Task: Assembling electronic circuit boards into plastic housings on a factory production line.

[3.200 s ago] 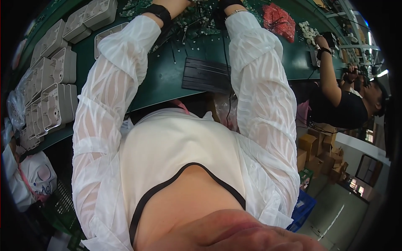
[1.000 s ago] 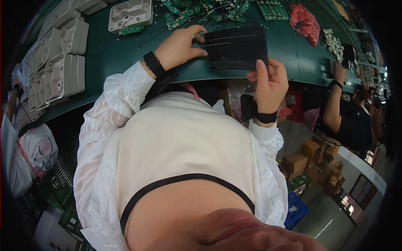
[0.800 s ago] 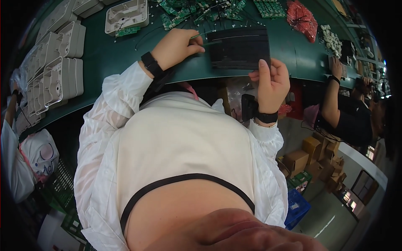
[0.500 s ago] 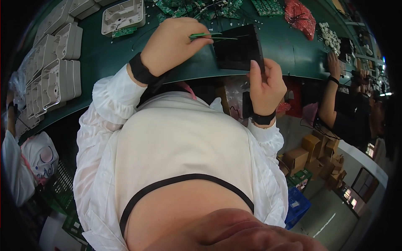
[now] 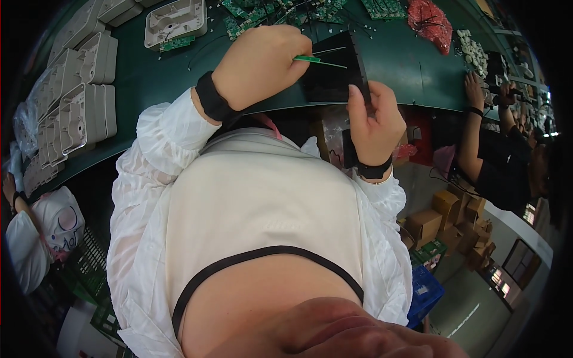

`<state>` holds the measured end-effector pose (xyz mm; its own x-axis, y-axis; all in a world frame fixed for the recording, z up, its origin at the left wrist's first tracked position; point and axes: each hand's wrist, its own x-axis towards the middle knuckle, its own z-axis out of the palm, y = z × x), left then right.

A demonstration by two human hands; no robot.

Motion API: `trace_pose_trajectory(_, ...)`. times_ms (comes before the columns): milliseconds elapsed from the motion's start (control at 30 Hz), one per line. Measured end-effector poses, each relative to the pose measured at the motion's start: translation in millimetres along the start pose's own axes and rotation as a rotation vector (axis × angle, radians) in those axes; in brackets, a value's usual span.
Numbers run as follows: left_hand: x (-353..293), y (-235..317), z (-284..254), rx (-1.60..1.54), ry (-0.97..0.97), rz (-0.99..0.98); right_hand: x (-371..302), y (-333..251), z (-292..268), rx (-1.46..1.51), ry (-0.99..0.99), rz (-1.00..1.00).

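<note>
My left hand [image 5: 262,68] is closed round a slim green tool with two thin prongs, which look like tweezers [image 5: 307,59]. The prongs reach over the face of a flat black rectangular panel [image 5: 331,80]; whether they touch it I cannot tell. My right hand [image 5: 379,122] pinches the panel at its lower right corner, thumb on the face and fingers behind. The panel is held tilted at the near edge of the green table [image 5: 412,77]. Part of its left side lies behind my left hand.
Pale plastic housings [image 5: 89,116] are stacked at the left, with another housing [image 5: 176,25] farther back. Green circuit boards [image 5: 280,13] with black wires lie at the far side. A red bubble-wrap bag [image 5: 428,27] and small white parts [image 5: 471,53] are to the right. A co-worker's arm [image 5: 471,140] rests beyond.
My left hand has moved right and slightly nearer, with the tweezers farther over the panel. The panel and my right hand have shifted a little left. At the far left another person's hand has moved.
</note>
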<state>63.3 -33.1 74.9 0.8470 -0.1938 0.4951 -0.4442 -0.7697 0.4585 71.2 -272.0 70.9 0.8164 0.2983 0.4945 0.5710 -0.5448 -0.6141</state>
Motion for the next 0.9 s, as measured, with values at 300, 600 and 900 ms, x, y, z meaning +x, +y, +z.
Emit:
trace_pose_trajectory(300,-5,2,-3,0.119,-0.137,0.000,-3,5,-10,0.192,0.015,0.148)
trace_pose_trajectory(600,-23,-35,26,-0.273,-0.177,-0.385,6,14,-24,0.442,0.114,0.400)
trace_pose_trajectory(900,-15,-65,50,-0.213,-0.284,-0.126,-7,41,-25,0.587,0.136,0.524)
